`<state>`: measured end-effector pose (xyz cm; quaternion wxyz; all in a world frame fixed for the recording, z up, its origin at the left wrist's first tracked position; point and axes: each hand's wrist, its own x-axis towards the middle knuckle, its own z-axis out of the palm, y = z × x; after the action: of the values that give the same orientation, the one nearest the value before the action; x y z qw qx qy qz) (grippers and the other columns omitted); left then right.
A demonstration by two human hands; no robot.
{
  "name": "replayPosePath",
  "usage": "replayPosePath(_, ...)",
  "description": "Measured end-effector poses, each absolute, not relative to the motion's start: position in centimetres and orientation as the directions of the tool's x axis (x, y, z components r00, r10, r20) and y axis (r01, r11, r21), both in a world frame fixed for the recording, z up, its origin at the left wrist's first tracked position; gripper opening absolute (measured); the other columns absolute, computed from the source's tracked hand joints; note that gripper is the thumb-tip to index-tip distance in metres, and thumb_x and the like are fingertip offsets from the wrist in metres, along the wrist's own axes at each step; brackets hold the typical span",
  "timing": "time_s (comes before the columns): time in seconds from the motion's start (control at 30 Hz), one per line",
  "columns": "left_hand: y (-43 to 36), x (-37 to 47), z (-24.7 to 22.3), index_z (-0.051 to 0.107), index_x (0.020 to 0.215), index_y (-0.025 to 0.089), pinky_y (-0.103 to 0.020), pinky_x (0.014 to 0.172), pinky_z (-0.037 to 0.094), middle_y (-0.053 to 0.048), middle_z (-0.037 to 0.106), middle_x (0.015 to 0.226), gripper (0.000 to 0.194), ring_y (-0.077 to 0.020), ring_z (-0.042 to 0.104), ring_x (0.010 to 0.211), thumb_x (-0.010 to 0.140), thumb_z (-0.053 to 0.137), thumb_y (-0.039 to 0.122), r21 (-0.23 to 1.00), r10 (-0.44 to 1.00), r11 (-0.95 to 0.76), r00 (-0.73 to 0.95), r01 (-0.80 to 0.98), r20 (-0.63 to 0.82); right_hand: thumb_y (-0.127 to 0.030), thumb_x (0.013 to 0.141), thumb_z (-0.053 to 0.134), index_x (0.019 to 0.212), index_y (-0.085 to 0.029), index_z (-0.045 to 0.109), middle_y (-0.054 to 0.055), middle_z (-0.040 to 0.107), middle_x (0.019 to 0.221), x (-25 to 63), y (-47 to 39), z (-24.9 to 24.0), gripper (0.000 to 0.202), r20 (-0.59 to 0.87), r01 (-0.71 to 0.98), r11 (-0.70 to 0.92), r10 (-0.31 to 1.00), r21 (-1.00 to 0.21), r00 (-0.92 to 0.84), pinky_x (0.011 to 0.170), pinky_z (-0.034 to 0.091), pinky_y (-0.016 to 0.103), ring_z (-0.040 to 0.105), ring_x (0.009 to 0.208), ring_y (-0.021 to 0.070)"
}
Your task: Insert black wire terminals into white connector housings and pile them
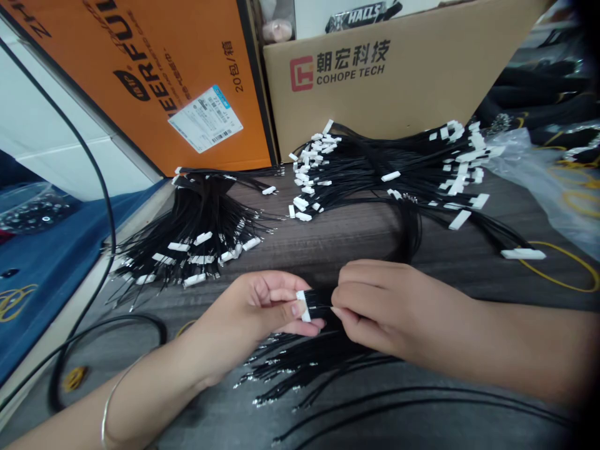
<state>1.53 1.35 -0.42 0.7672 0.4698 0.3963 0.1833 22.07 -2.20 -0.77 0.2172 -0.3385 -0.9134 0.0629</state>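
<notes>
My left hand point(281, 306) pinches a small white connector housing point(304, 306) between thumb and fingers, with several black wires running out of its right side. Close by on the right, my right hand point(370, 306) is closed, thumb and forefinger pinching a thin black wire point(323, 307) by its end near the housing. Part of the wires is hidden behind that hand. Under both hands lies a bundle of loose black wires point(309, 362) with bare metal terminals at their left ends.
A pile of black cables with white connectors point(375, 162) lies by the cardboard box point(422, 87). Another wire bunch point(201, 212) lies before the orange box point(210, 75). A thick black cable point(110, 212) loops at left. A yellow rubber band point(562, 284) lies at right.
</notes>
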Motion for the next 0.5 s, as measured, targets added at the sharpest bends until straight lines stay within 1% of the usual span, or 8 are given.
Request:
replayPosePath(0.13,1.4,1.51,-0.43,0.064,0.088,0.011,-0.021,0.074,0.054,-0.003,0.068,0.08,0.014,-0.0107,0.066,0.072,0.076,0.068,0.017,0.867,0.658,0.491,0.618,0.082,-0.431,-0.01,0.086,0.043,0.071,-0.012,0.056,0.001,0.049,0.067,21.94,-1.99,-0.87,0.02,0.357,0.574,0.77,0.638,-0.28,-0.682,0.061,0.035,0.023,0.041,0.064,0.0104)
replayPosePath(0.2,1.45,1.53,-0.44,0.064,0.088,0.011,-0.022,0.074,0.054,-0.004,0.068,0.08,0.014,-0.0108,0.066,0.072,0.076,0.068,0.017,0.863,0.653,0.498,0.62,0.081,-0.435,-0.009,0.087,0.043,0.071,-0.012,0.056,0.001,0.05,0.068,21.84,-1.86,-1.01,0.021,0.364,0.58,0.774,0.632,-0.253,-0.685,0.061,0.035,0.024,0.041,0.065,0.0108)
replayPosePath(0.27,1.48,1.61,-0.42,0.064,0.089,0.011,-0.023,0.075,0.054,-0.004,0.068,0.081,0.014,-0.011,0.066,0.072,0.076,0.067,0.017,0.86,0.654,0.503,0.615,0.083,-0.442,-0.008,0.086,0.045,0.069,-0.013,0.057,0.001,0.049,0.067,21.78,-1.78,-1.11,0.021,0.343,0.579,0.791,0.609,-0.196,-0.716,0.06,0.034,0.025,0.04,0.066,0.0118)
replayPosePath(0.4,1.35,1.84,-0.27,0.063,0.088,0.01,-0.025,0.074,0.055,-0.004,0.068,0.079,0.014,-0.0128,0.067,0.073,0.076,0.067,0.016,0.866,0.67,0.492,0.597,0.088,-0.441,-0.008,0.083,0.05,0.068,-0.013,0.059,0.002,0.052,0.071,21.89,-1.85,-1.01,0.018,0.263,0.507,0.861,0.498,-0.036,-0.826,0.063,0.035,0.028,0.039,0.069,0.0146)
replayPosePath(0.5,1.21,1.92,-0.14,0.063,0.087,0.01,-0.024,0.073,0.054,-0.005,0.069,0.078,0.015,-0.0134,0.067,0.073,0.074,0.068,0.016,0.863,0.668,0.495,0.591,0.101,-0.452,-0.01,0.082,0.052,0.064,-0.015,0.058,0.002,0.052,0.07,22.04,-2.11,-0.88,0.019,0.249,0.506,0.862,0.485,0.026,-0.838,0.062,0.035,0.029,0.038,0.068,0.0153)
